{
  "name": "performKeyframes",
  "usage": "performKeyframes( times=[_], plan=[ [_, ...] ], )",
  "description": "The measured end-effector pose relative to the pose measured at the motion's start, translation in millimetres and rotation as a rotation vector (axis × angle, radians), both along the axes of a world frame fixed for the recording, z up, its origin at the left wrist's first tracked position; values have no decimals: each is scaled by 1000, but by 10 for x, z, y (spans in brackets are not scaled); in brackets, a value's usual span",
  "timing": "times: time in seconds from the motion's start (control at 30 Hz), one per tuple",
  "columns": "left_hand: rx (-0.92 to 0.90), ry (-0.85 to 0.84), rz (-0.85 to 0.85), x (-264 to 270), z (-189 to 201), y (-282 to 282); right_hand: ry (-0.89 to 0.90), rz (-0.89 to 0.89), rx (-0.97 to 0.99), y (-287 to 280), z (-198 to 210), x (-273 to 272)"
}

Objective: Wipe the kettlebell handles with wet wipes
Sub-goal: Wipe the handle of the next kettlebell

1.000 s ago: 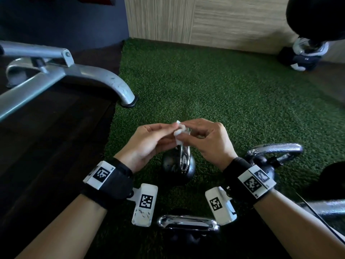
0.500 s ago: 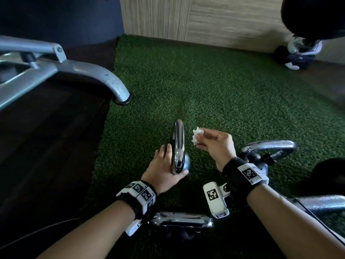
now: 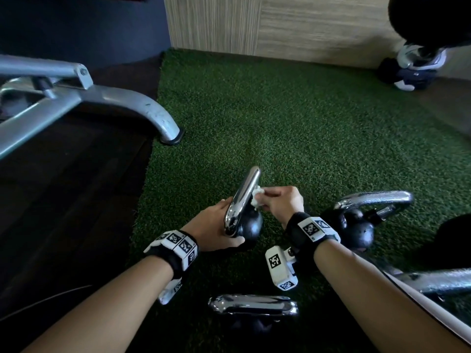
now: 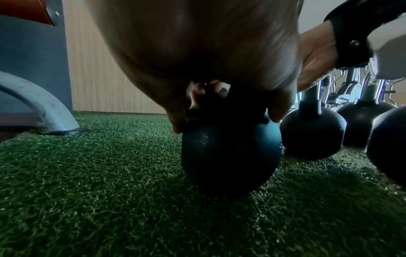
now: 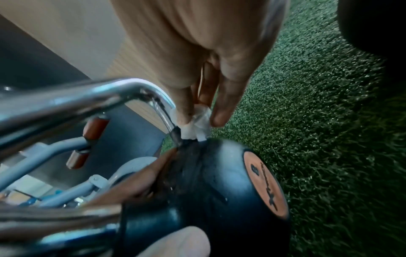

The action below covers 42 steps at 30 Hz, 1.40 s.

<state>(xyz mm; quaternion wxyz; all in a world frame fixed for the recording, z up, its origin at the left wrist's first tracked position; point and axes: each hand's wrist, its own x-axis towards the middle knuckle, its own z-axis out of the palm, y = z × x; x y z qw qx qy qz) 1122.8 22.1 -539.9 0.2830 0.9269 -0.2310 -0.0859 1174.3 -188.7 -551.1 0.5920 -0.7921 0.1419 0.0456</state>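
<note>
A small black kettlebell (image 3: 251, 229) with a chrome handle (image 3: 246, 194) stands tilted on the green turf. My left hand (image 3: 219, 225) grips it where the handle meets the ball, thumb on the near side. My right hand (image 3: 266, 201) pinches a crumpled white wet wipe (image 3: 256, 198) and presses it against the handle's right leg. In the right wrist view the wet wipe (image 5: 196, 125) sits at the foot of the handle (image 5: 131, 88), just above the ball (image 5: 219, 191). In the left wrist view, my palm covers the top of the ball (image 4: 230, 156).
A second kettlebell (image 3: 356, 228) stands to the right, and a third one's chrome handle (image 3: 252, 305) lies nearest me. Another chrome handle (image 3: 446, 281) shows at the right edge. A grey bench leg (image 3: 155, 115) rests at the turf's left edge. A wooden wall (image 3: 305, 26) closes the back.
Both hands held the wipe above the handle a second ago. My left hand dropped to the kettlebell and tipped it. My right hand brought the wipe onto the handle.
</note>
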Motion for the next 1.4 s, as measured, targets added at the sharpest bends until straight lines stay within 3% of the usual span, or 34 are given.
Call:
performKeyframes(
  times=[0.2,0.33,0.53,0.8,0.97,1.2,1.4],
  plan=[
    [27,-10,13,20,-135,10,-93,-17,-149,56,81,83],
    [47,-56,3,25,-150,-6,-243,-53,-64,25,124,169],
    [-11,-22,27,30,-184,14,-110,36,0,-10,108,195],
    [-79,22,56,14,-220,22,-478,68,-91,37,239,155],
    [-52,33,107,9,-118,-68,-456,155,-38,7,494,153],
    [-72,111,167,8,1,-98,-466,470,-364,14,847,-141],
    [-42,159,179,95,24,-114,-370,336,-207,30,834,-55]
  ],
)
